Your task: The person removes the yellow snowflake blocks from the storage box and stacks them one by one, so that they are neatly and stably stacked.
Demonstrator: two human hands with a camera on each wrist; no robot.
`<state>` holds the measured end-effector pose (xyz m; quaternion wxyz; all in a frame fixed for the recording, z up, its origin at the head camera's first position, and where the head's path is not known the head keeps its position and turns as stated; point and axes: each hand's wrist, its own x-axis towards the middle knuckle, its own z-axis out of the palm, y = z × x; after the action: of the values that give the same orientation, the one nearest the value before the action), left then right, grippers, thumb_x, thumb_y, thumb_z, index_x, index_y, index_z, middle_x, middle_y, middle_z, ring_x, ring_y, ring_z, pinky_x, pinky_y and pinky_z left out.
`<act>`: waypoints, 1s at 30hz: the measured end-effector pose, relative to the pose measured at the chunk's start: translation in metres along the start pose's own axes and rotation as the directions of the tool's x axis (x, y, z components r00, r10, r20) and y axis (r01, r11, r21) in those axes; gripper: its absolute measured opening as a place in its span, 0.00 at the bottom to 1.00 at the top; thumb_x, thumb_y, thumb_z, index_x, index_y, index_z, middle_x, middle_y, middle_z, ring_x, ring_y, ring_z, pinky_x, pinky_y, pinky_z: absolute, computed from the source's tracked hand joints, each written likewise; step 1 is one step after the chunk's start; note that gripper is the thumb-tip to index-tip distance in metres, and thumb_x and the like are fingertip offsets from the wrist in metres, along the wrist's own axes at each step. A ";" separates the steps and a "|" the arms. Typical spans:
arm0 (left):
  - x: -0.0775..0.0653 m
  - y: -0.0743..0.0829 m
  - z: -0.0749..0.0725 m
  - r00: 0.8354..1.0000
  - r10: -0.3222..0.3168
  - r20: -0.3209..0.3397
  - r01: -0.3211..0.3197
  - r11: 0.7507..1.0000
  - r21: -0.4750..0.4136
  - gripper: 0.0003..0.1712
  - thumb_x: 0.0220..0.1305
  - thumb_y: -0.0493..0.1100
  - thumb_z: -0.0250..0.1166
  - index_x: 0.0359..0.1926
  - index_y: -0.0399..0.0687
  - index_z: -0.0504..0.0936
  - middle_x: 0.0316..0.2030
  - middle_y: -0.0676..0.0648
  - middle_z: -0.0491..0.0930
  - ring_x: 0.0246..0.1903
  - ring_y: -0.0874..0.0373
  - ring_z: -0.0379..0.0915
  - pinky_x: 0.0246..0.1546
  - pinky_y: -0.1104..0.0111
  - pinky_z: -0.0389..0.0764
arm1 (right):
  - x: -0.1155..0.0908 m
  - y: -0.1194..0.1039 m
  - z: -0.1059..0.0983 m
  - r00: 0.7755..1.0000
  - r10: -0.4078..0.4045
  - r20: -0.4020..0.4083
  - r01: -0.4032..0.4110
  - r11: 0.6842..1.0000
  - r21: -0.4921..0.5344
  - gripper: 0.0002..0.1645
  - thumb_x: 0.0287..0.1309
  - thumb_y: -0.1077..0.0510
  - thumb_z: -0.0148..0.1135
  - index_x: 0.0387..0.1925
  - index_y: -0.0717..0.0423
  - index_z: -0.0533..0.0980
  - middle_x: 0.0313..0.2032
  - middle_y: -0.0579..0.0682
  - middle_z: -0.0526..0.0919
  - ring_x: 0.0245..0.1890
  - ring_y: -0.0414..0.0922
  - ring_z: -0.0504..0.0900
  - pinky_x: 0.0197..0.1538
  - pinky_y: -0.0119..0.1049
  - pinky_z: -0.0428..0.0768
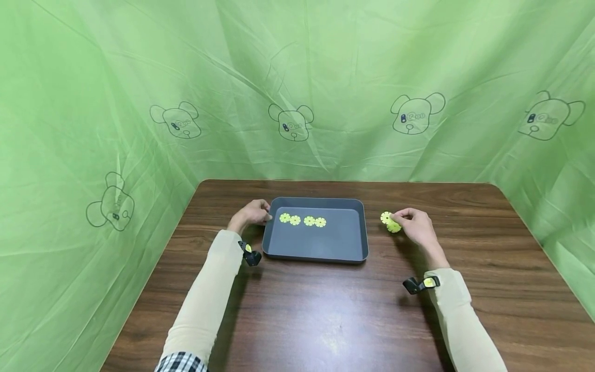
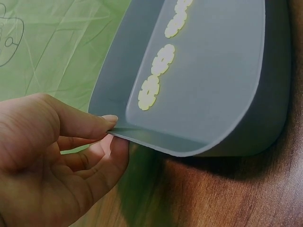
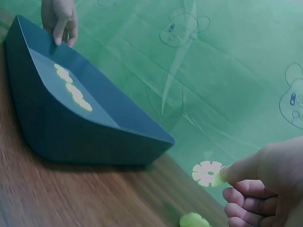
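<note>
1. The right hand (image 1: 415, 226), at 3 o'clock from the grey rectangular tray (image 1: 341, 238), pinches a yellow notched flower disc (image 3: 207, 173) by its edge, well apart from the tray. So small a hold on a thin piece could let it slip or twist, should thumb and forefinger loosen.
2. A second flower disc (image 3: 194, 220) shows near the held one, at 4 to 5 o'clock in the head view. A careless sweep of the fingers could knock it along the tabletop (image 1: 321, 310).
3. The left hand (image 1: 252, 212) grips the tray's rim at 10 o'clock, thumb and fingers nearly closed about the thin wall. A tug or downward press there could drag or tip the tray.
4. Inside, the left disc pair (image 1: 290, 219) lies toward 10 o'clock and the right disc pair (image 1: 314, 221) near 12; the discs within each pair touch. A jolted tray could set them sliding, as its floor looks smooth.
5. The tray's raised wall could also catch a disc carried low toward 9 o'clock.
6. Writing: the green backdrop (image 1: 344, 57) bears outlined bear heads (image 1: 294, 124), each with a small dark-blue mark and lettering. The word seems to end in "oo", though folds and blur leave that unsure.
</note>
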<state>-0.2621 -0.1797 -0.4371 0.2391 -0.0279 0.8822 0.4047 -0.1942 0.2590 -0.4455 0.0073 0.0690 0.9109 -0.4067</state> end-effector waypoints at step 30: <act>0.002 -0.002 0.000 1.000 0.001 -0.001 -0.001 1.000 -0.002 0.17 0.64 0.32 0.59 0.52 0.30 0.69 0.42 0.43 0.70 0.37 0.55 0.73 0.50 0.60 0.81 | 0.010 0.040 0.003 0.998 0.044 -0.052 -0.050 0.991 -0.122 0.21 0.61 0.46 0.58 0.39 0.61 0.81 0.42 0.62 0.83 0.44 0.59 0.77 0.38 0.40 0.71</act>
<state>-0.2634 -0.1806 -0.4400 0.2383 -0.0279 0.8819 0.4057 -0.1986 0.2838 -0.4778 -0.0014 0.0998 0.9323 -0.3476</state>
